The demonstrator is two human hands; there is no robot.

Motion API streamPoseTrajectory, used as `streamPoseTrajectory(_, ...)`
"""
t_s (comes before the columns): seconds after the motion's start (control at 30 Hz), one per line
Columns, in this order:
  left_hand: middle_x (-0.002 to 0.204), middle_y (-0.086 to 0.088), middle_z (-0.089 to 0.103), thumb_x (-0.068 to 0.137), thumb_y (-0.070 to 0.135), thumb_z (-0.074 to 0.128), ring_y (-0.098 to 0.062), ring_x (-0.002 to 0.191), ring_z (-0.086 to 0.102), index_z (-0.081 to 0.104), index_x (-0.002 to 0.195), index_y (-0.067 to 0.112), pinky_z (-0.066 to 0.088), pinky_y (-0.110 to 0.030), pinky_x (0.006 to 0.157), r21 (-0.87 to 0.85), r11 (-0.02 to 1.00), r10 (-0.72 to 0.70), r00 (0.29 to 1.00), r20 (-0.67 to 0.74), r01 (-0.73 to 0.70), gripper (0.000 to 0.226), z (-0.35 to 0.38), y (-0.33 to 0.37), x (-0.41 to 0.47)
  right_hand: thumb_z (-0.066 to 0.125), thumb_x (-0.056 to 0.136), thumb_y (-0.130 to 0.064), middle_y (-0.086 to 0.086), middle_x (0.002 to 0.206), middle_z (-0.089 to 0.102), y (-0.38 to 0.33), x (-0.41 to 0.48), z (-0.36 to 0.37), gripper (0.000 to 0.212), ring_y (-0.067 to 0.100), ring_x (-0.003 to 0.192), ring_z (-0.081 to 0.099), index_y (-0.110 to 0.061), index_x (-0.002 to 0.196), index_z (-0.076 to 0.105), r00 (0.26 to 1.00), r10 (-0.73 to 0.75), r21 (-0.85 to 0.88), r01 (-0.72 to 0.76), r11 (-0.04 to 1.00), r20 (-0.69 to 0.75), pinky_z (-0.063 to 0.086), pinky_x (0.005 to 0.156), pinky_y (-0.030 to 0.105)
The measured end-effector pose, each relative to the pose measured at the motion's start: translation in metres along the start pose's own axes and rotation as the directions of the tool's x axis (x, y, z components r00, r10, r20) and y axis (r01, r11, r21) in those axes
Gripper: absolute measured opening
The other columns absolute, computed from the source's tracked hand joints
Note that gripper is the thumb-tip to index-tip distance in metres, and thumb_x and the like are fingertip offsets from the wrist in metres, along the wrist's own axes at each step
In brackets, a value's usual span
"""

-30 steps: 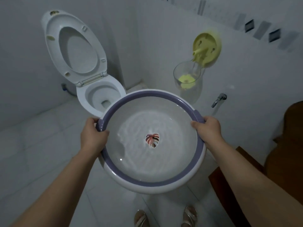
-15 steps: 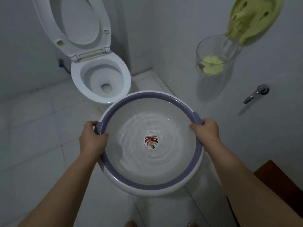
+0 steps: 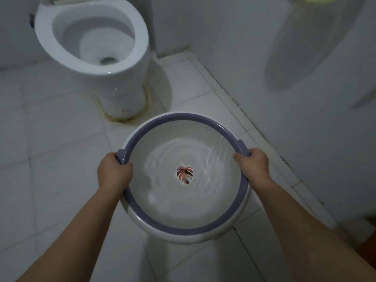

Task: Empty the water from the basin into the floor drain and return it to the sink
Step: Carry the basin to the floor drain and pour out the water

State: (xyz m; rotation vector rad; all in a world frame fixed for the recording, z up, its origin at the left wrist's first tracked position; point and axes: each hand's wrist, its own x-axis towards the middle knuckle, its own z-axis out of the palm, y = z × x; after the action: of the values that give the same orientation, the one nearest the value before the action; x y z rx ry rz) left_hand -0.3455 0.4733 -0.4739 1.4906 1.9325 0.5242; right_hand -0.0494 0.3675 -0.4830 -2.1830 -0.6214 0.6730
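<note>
A round white basin with a purple rim hangs level above the tiled floor, in the middle of the view. Rippling water fills its bottom over a red leaf print. My left hand is shut on the purple grip at the rim's left side. My right hand is shut on the grip at the right side. No floor drain and no sink show in this view.
A white toilet with its bowl open stands at the upper left, a stained seal around its foot. A white tiled wall runs along the right, close to the basin. White floor tiles spread to the left.
The view has tipped down toward the floor; the wall pitcher and tap have left the frame. The basin stays in both hands and sits lower, nearer the floor, with its water still rippling.
</note>
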Motion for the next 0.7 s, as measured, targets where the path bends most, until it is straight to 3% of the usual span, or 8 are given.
streamPoseTrajectory(0.2,0.073,-0.013,0.056,0.073,0.001,0.056,-0.031,0.07,0.051,0.055,0.08,0.003,0.037,-0.032,0.062,0.012,1.0,0.007,0.999,0.041,-0.007,0.007,0.076,-0.037,0.017,0.064,0.076,-0.013,0.0,0.053,0.046,0.072,0.037,0.03,0.029,0.011,0.048,0.044,-0.014,0.054,0.045,1.0,0.006,-0.017,-0.006,1.0,-0.013,0.03,0.031,0.007)
streamPoseTrajectory(0.37,0.074,-0.013,0.055,0.074,0.002,0.056,-0.032,0.072,0.053,0.052,0.078,0.005,0.039,-0.032,0.061,0.035,0.999,0.002,0.996,0.093,-0.006,0.006,0.124,-0.051,0.03,0.064,0.076,-0.015,0.001,0.053,0.047,0.116,0.06,0.041,0.028,0.011,0.047,0.044,-0.013,0.054,0.046,0.999,0.026,-0.032,-0.027,0.999,-0.027,0.029,0.032,0.011)
streamPoseTrajectory(0.47,0.076,-0.015,0.055,0.073,0.002,0.055,-0.032,0.072,0.052,0.053,0.078,0.003,0.037,-0.032,0.062,0.052,0.999,0.007,0.994,0.112,-0.012,0.005,0.15,-0.06,0.034,0.064,0.076,-0.016,0.0,0.054,0.049,0.137,0.07,0.045,0.028,0.011,0.048,0.046,-0.014,0.054,0.047,0.999,0.043,-0.026,-0.044,0.999,-0.022,0.031,0.039,0.021)
streamPoseTrajectory(0.7,0.082,-0.016,0.056,0.074,0.004,0.054,-0.031,0.074,0.051,0.057,0.089,-0.002,0.039,-0.034,0.064,0.049,0.998,0.042,0.992,0.117,-0.048,0.017,0.187,-0.068,0.041,0.065,0.074,-0.017,0.0,0.058,0.051,0.169,0.085,0.05,0.017,0.01,0.052,0.048,-0.01,0.064,0.054,0.998,0.054,0.012,-0.054,0.998,-0.044,0.034,0.038,0.015)
